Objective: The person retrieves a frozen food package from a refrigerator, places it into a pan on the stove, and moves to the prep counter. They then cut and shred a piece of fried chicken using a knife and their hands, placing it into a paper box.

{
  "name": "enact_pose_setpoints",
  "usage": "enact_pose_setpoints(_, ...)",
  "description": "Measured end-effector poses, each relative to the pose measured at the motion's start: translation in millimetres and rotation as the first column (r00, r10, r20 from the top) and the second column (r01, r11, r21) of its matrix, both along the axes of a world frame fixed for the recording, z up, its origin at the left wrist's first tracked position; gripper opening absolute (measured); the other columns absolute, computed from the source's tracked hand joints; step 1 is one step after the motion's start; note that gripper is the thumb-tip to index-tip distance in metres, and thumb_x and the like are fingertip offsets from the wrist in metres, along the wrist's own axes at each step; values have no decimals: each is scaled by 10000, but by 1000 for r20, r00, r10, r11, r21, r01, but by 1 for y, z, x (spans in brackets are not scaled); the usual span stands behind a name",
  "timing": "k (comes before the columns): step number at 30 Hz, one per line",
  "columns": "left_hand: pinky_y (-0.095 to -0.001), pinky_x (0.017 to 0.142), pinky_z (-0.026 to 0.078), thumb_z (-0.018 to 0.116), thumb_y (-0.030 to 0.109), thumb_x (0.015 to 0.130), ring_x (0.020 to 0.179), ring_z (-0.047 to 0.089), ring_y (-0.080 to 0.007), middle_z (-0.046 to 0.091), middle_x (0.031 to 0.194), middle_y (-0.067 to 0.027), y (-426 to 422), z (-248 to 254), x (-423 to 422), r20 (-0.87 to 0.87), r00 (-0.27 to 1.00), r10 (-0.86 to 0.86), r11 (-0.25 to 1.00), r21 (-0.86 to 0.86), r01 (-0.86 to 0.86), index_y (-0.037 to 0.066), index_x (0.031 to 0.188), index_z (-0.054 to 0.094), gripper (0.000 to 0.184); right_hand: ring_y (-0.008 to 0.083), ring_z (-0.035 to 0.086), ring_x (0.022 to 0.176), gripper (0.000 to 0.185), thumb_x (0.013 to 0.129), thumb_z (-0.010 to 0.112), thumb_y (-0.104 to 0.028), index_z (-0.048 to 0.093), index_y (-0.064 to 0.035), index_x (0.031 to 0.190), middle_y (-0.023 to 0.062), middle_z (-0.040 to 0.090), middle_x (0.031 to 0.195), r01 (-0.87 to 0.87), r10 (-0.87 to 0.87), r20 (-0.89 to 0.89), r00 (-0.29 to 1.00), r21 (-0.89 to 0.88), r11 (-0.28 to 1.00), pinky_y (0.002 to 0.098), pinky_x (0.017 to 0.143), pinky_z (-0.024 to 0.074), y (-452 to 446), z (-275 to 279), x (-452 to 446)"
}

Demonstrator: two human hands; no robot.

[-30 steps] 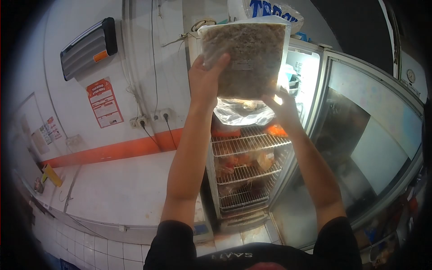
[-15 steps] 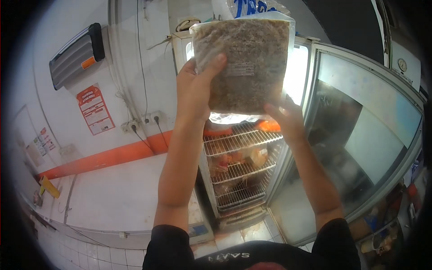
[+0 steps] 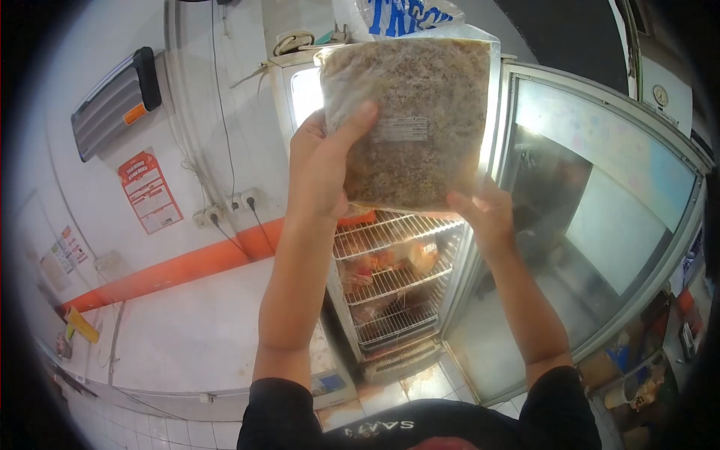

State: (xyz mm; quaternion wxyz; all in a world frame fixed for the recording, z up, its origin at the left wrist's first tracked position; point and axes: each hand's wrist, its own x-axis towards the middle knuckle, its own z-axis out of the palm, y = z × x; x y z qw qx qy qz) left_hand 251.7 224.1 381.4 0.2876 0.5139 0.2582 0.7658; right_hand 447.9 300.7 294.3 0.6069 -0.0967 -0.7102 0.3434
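Observation:
A flat, squarish pack of frozen brown food (image 3: 420,82) in clear plastic is held up before me, with a small white printed label (image 3: 403,129) on its face. My left hand (image 3: 322,161) grips its left edge, the thumb lying across the front. At the lower right corner, my right hand (image 3: 484,210) is closed on the pack, its thumb in front. The fingers behind the pack are hidden. Beyond it stands an upright fridge with wire shelves (image 3: 397,281) carrying bagged food, its upper part covered by the pack.
The fridge's glass door (image 3: 540,300) is swung out on the right. To the left is a long white chest-like unit (image 3: 195,322) against the wall. A plastic bag with blue lettering (image 3: 409,16) lies on the fridge top. Plugged sockets (image 3: 225,210) are on the wall.
The pack has come slightly lower and looks a little larger, covering more of the fridge's top shelf. Both hands keep their hold. The surroundings have shifted a little left in view.

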Motion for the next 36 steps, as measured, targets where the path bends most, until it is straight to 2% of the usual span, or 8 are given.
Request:
enact_pose_setpoints(1, -319, 806, 479, 733, 216, 771, 913, 604, -195, 621, 1001, -146, 2, -1, 1, -1, 1000, -4, 1000, -2, 4, -63, 1103, 541, 474, 97, 529, 956, 295, 815, 661, -48, 589, -12, 1099, 9, 600, 1001, -5, 5, -3, 1000, 3, 1000, 275, 854, 408, -1, -1, 2)
enact_pose_setpoints(3, -315, 801, 480, 728, 208, 775, 918, 602, -200, 615, 1012, -146, 7, -5, 1, -1, 1000, -15, 1000, -19, 15, -58, 1106, 535, 466, 201, 454, 1162, 260, 806, 699, -119, 651, 22, 1019, 118, 520, 1243, -77, 74, -44, 996, -76, 994, 333, 986, 337, -3, -3, 6)
enact_pose_setpoints(13, -323, 840, 459, 720, 212, 777, 944, 586, -202, 600, 1034, -144, 13, -13, 16, 21, 997, -77, 994, -70, 79, -53, 1112, 529, 468, 216, 447, 1180, 233, 784, 721, -151, 681, 28, 927, 152, 522, 1242, 49, -43, 36, 998, -172, 984, 358, 1008, 324, -5, -11, 27)
enact_pose_setpoints(22, -321, 842, 446, 712, 235, 779, 933, 581, -202, 598, 1026, -138, 19, -19, 23, -1, 997, -72, 993, -92, 72, -45, 1104, 546, 460, 229, 435, 1203, 233, 775, 730, -170, 691, 9, 919, 171, 547, 1216, 107, -95, 65, 993, -210, 972, 382, 1046, 286, -4, -17, 37)
enact_pose_setpoints(36, -341, 791, 489, 716, 228, 780, 912, 597, -220, 601, 1000, -144, 21, -26, 34, 11, 997, -78, 992, -102, 78, -38, 1081, 542, 439, 209, 477, 1140, 254, 761, 744, -168, 686, 19, 924, 154, 560, 1191, 43, -44, 4, 999, -258, 965, 359, 1027, 305, -4, -25, 46)
